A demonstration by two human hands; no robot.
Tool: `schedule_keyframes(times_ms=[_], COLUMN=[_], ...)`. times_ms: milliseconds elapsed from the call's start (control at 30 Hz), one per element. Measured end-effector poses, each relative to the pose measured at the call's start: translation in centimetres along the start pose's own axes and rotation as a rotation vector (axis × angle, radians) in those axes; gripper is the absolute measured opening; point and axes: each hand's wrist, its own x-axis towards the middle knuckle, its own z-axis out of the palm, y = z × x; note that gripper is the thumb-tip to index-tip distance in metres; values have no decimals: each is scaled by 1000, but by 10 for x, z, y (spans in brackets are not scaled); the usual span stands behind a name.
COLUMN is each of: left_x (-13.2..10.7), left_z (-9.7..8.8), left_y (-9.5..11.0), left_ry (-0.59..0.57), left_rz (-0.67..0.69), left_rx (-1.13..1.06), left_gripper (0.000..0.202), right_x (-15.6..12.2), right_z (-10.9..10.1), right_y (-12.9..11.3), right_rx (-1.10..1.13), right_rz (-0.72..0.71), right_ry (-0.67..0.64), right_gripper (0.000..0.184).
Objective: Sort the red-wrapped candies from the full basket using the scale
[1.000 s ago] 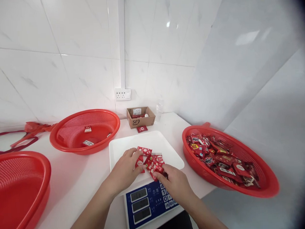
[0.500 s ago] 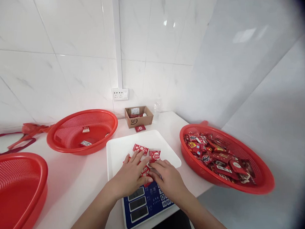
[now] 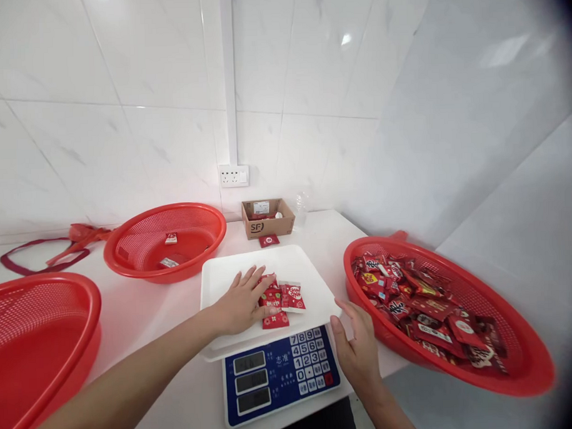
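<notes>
I'm watching a white counter [image 3: 153, 319] that is carrying a blue-faced scale [image 3: 282, 374] at its near edge. A left basket [image 3: 32, 330], back basket [image 3: 192, 227] and right basket [image 3: 461, 283] are sitting on it, while a cardboard box [image 3: 267, 224], a loose red packet [image 3: 269, 241] and a red bag [image 3: 83, 233] are lying near the wall.

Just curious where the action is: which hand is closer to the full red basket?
Right. The right hand is open beside the near wall of the full red basket, apparently not touching; the left hand rests flat on the packets on the white tray, farther off.
</notes>
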Motion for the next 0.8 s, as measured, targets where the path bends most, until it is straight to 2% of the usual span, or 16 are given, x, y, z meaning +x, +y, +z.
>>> schedule_keyframes(times_ms=[100, 200, 300, 433, 500, 567, 600, 667, 800], left_x=[7, 13, 21, 30, 30, 26, 22, 10, -34], left_z=[1, 5, 12, 9, 2, -7, -11, -19, -28], left_y=[10, 23, 27, 15, 6, -2, -6, -16, -47], left_ry=[48, 63, 50, 53, 34, 20, 27, 71, 247], left_rz=[42, 119, 204, 359, 443, 470, 448, 321, -91], left_rx=[19, 54, 91, 152, 185, 203, 203, 187, 171], left_gripper=[76, 78, 75, 65, 62, 63, 64, 63, 64], right_x=[-15, -27, -32, -30, -28, -26, -25, -25, -24], right_z=[1, 5, 11, 15, 15, 14, 13, 11, 8], right_y=[19, 34, 43, 49, 50, 51, 51, 51, 53], right_rx=[45, 156, 246, 339, 368, 375, 372, 368, 368], right_rz=[93, 251, 356, 488, 556, 613, 637, 680, 737], right_ry=[24, -36, -87, -126, -138, -143, -143, -139, -167], right_gripper=[44, 52, 56, 62, 68, 74, 75, 75, 75])
